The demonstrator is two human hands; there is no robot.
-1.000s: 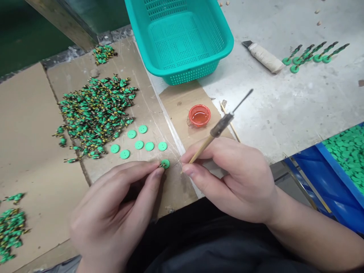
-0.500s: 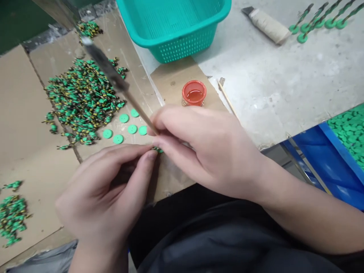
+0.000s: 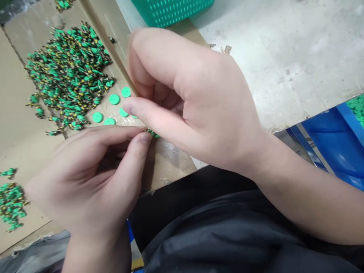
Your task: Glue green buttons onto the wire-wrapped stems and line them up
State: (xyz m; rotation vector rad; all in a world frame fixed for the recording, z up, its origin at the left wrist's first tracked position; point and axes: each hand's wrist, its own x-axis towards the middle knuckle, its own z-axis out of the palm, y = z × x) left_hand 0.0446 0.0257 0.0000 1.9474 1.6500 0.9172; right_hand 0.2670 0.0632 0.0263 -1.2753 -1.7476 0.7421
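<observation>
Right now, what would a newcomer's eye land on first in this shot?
The two bare hands fill the middle: the left hand pinches a small green piece at its fingertips, with the right hand close above it. Left of them lies a big heap of green and yellow parts, with loose green buttons at its edge. A blue bin stands at far right.

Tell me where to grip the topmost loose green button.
Pinch the rim of the green button from straight above. It lies flat on the cardboard, a thin disc with little to catch, and another button sits to its left, with the right hand close on its right.
</observation>
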